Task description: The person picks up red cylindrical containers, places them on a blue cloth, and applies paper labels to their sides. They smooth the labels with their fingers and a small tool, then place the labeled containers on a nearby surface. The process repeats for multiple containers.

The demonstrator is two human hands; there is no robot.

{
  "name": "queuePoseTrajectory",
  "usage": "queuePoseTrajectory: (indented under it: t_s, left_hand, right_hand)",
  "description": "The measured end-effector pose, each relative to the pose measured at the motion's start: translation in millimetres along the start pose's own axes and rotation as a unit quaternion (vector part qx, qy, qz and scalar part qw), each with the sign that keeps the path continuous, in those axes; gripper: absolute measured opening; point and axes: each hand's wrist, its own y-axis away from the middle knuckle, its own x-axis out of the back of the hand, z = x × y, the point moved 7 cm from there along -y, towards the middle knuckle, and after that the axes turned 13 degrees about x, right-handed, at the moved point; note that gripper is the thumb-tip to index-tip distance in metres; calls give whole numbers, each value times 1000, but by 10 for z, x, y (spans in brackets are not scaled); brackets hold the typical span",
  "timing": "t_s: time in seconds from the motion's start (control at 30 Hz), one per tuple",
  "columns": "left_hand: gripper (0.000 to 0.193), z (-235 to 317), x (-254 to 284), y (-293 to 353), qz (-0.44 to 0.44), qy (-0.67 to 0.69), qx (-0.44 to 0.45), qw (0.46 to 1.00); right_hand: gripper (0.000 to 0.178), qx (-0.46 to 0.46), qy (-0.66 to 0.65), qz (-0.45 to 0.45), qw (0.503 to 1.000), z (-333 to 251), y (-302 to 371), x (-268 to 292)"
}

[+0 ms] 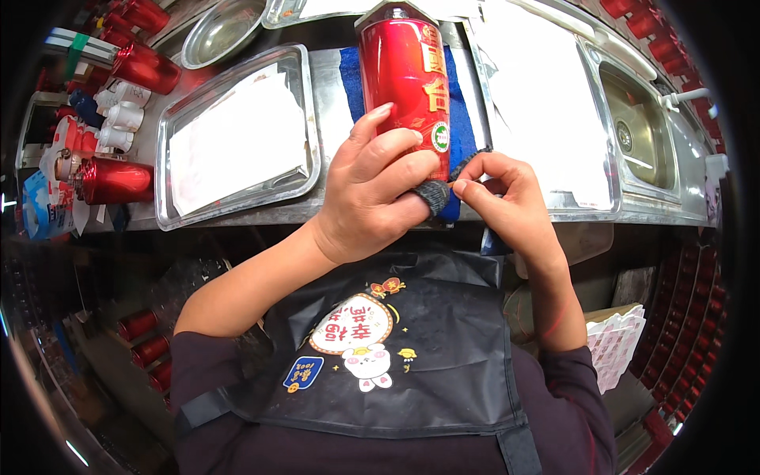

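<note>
A glossy red bottle (400, 71) with gold lettering and a round green-and-white sticker lies on a blue cloth (463, 103), its base towards me. My left hand (368, 186) rests on the bottle's near part, fingers curled over it. Dark grey knitted material (432, 198) wraps the end of one left finger. Close beside it, my right hand (511, 202) is closed in a pinch of thumb and forefinger at the bottle's near end. Something small and thin seems to show at those fingertips, but I cannot make out what it is.
Left of the bottle, a clear tray (162, 186) holds white sheets. More white sheets (546, 119) lie on the right, before a metal sink (633, 127). A metal bowl (223, 36) stands at the back left. Red bottles (119, 180) and white cups (123, 116) crowd the left edge.
</note>
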Motion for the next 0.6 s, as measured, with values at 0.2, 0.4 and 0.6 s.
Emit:
queuePoseTrajectory:
  t_s: [0.2, 0.4, 0.6]
  left_hand:
    - [35, -263, 77, 389, 98, 93, 158, 978]
    - [35, -261, 91, 407, 55, 54, 163, 984]
    - [15, -129, 73, 212, 34, -20, 49, 998]
  right_hand:
    - [13, 54, 43, -29, 997, -169, -41, -88]
    - [13, 18, 9, -9, 1000, -195, -12, -35]
    - [12, 5, 9, -11, 1000, -100, -13, -20]
